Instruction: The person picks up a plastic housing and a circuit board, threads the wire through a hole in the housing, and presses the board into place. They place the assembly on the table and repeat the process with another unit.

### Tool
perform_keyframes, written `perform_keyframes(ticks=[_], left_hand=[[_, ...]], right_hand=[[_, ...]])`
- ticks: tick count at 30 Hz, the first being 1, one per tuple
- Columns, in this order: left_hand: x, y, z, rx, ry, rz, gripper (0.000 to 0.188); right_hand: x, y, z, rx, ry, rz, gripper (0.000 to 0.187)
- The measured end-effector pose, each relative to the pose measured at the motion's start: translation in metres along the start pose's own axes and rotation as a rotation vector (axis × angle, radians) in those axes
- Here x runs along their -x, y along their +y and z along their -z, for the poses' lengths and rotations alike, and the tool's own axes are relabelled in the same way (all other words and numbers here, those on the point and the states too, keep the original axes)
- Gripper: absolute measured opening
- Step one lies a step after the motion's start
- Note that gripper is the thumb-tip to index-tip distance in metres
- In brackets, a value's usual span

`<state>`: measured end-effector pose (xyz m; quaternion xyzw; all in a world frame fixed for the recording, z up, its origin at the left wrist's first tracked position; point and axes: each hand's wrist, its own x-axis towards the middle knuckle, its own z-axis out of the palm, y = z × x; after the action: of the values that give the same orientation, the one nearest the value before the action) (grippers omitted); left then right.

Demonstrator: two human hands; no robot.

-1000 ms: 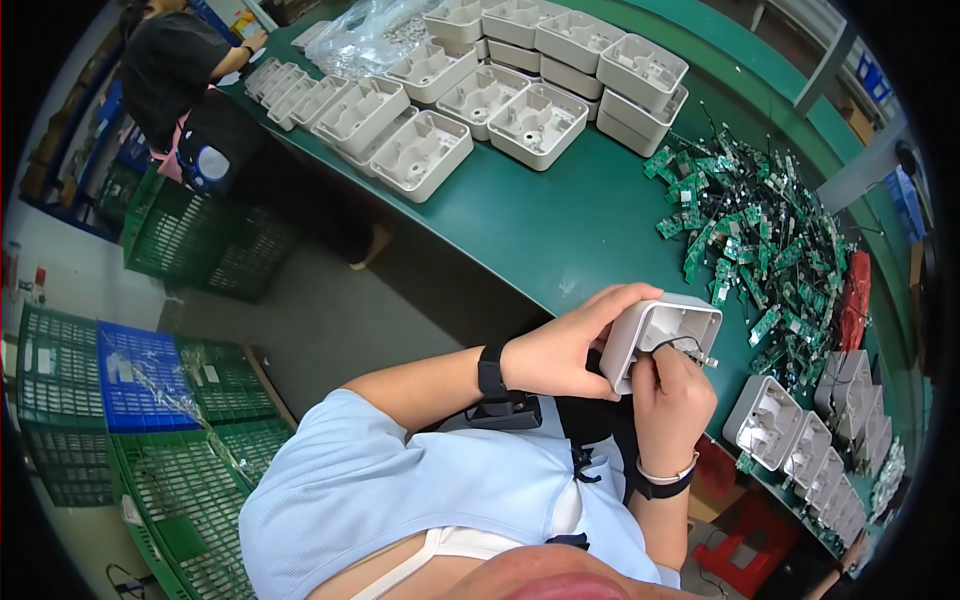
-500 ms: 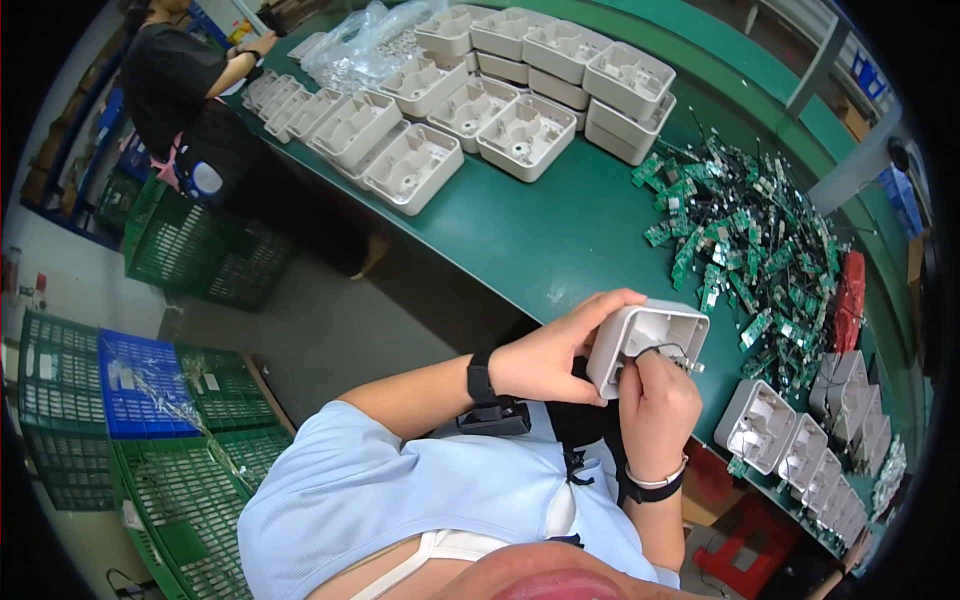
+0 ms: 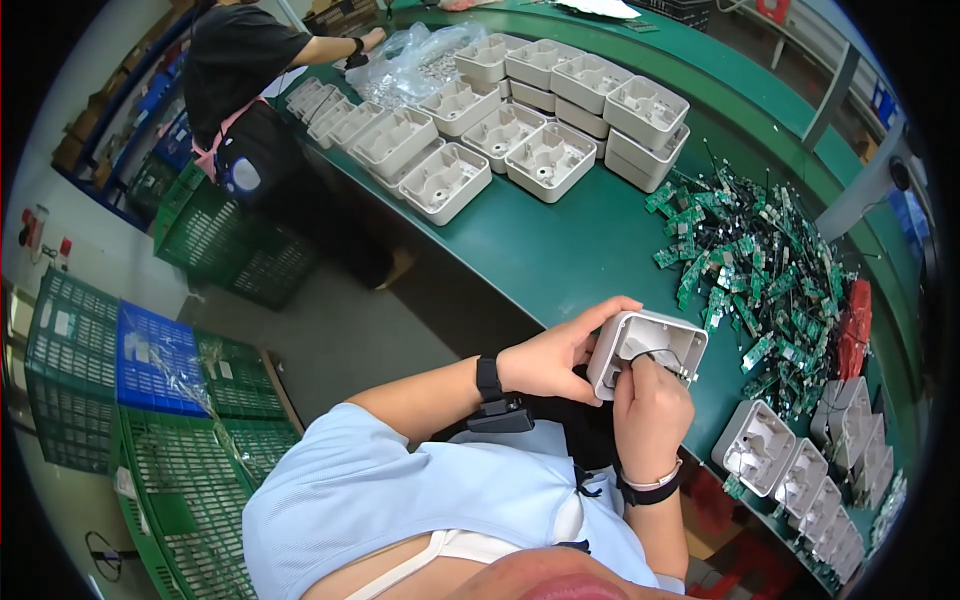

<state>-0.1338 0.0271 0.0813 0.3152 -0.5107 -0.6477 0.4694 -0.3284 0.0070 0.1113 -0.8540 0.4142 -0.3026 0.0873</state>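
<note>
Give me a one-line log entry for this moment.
left hand: grips grey housing | right hand: fingers inside housing | pile of green circuit boards beyond, on green table

Left hand (image 3: 548, 360) curled in side grip, right hand (image 3: 650, 408) fingertips pressed inward

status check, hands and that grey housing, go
Left hand grips the grey housing from the side. Right hand fingers pushed into its open cavity. Held above the green table edge, circuit board pile beyond, nothing blocking.
</note>
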Motion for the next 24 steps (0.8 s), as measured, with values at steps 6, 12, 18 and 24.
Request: perform_keyframes(ticks=[6, 12, 18, 24], left_hand=[[0.000, -0.002, -0.004, -0.117, 0.016, -0.025, 0.116], [-0.002, 0.007, 0.003, -0.229, -0.002, -0.034, 0.116], [0.003, 0.011, 0.001, -0.172, -0.002, 0.005, 0.117], [0.008, 0.005, 0.002, -0.073, 0.024, 0.056, 0.120]], right_hand=[[0.005, -0.002, 0.000, 0.046, 0.002, -0.001, 0.010], [0.004, -0.005, -0.005, 0.059, 0.066, -0.040, 0.010], [0.006, -0.010, -0.007, 0.054, 0.114, -0.087, 0.008], [0.007, -0.011, -0.006, 0.017, 0.093, -0.117, 0.006]])
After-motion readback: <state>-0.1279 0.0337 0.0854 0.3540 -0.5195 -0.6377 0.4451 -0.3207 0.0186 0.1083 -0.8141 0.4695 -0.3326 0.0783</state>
